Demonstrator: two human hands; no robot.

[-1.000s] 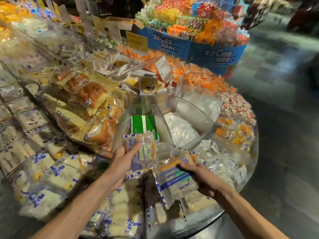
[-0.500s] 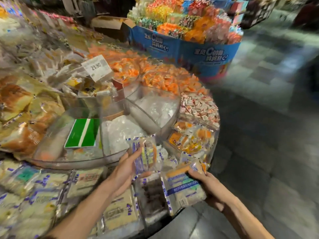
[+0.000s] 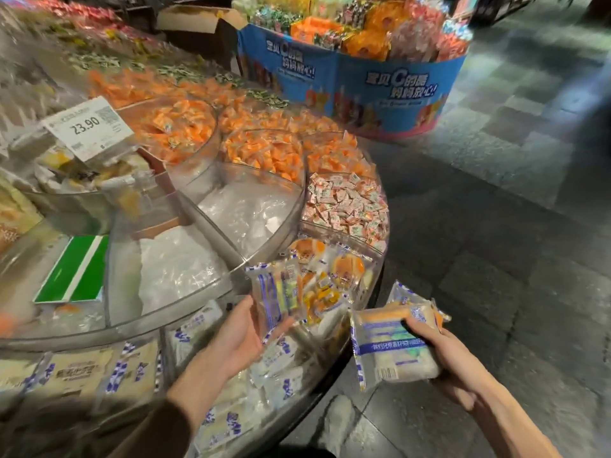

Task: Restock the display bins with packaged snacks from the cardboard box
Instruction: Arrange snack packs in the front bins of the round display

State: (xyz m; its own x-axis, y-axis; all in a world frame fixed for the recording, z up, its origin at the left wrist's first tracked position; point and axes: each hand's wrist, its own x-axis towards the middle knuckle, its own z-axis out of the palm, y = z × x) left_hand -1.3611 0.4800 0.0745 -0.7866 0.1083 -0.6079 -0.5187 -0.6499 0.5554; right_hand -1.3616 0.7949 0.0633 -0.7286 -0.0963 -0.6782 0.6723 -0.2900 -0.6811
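Note:
My left hand (image 3: 236, 338) holds a small clear snack pack with blue edging (image 3: 276, 294) upright over the rim of the round clear display bins (image 3: 231, 285). My right hand (image 3: 439, 353) grips a larger pack of pale cake with a blue band (image 3: 390, 345), held out past the display's edge above the floor. Just beyond the small pack is a bin of orange-and-white bun packs (image 3: 330, 276). An open cardboard box (image 3: 195, 23) sits far back beside the blue stand.
Upper bins hold orange candies (image 3: 264, 153), pink-white sweets (image 3: 347, 203) and clear white packs (image 3: 178, 262). A price tag reading 23.90 (image 3: 87, 125) stands at left. A blue round promo stand (image 3: 357, 84) is behind. Dark tiled floor (image 3: 496, 226) lies to the right.
The view has swung right along the round display. Both hands, still holding their packs, now sit near the display's right edge, and my right hand has moved out over the floor.

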